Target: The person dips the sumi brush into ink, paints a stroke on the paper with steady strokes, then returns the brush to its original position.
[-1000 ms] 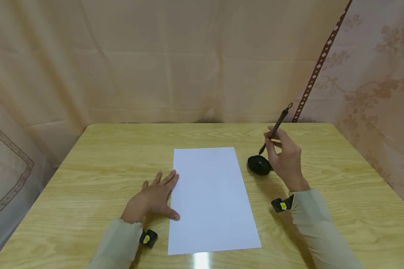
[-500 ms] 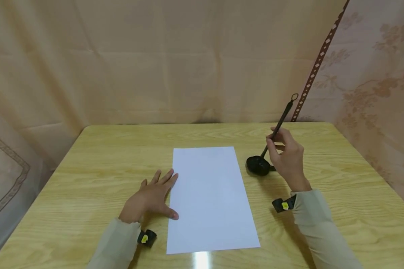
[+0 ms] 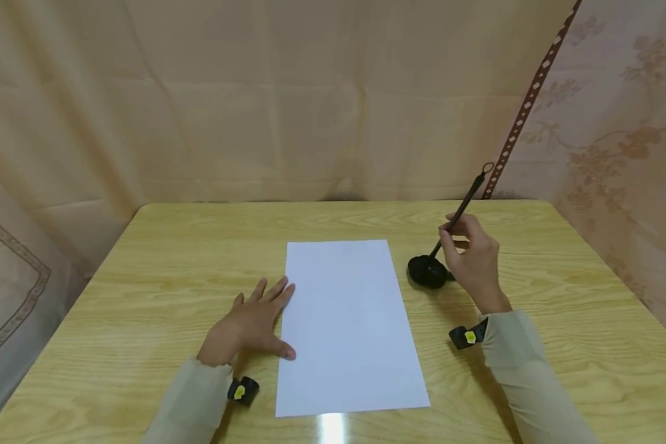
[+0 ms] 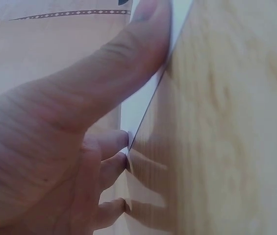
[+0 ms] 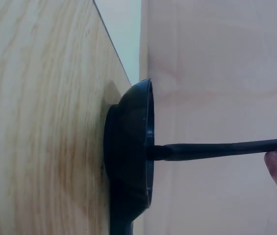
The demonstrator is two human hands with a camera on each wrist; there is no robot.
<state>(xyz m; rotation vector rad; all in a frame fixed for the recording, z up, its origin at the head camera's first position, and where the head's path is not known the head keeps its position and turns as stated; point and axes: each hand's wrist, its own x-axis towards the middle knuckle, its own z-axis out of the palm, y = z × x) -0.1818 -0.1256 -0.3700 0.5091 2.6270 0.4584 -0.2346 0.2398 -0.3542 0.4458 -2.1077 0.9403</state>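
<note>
Right hand (image 3: 474, 262) pinches brush (image 3: 468, 197) in dish (image 3: 423, 276), 2 o'clock of paper (image 3: 349, 327). Left hand (image 3: 248, 324) spread, 9 o'clock. Risk: pressing hard might tip dish.

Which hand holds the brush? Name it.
The right hand pinches the brush, its lower end inside the black dish. The left hand rests spread on the left edge of the white paper.
</note>
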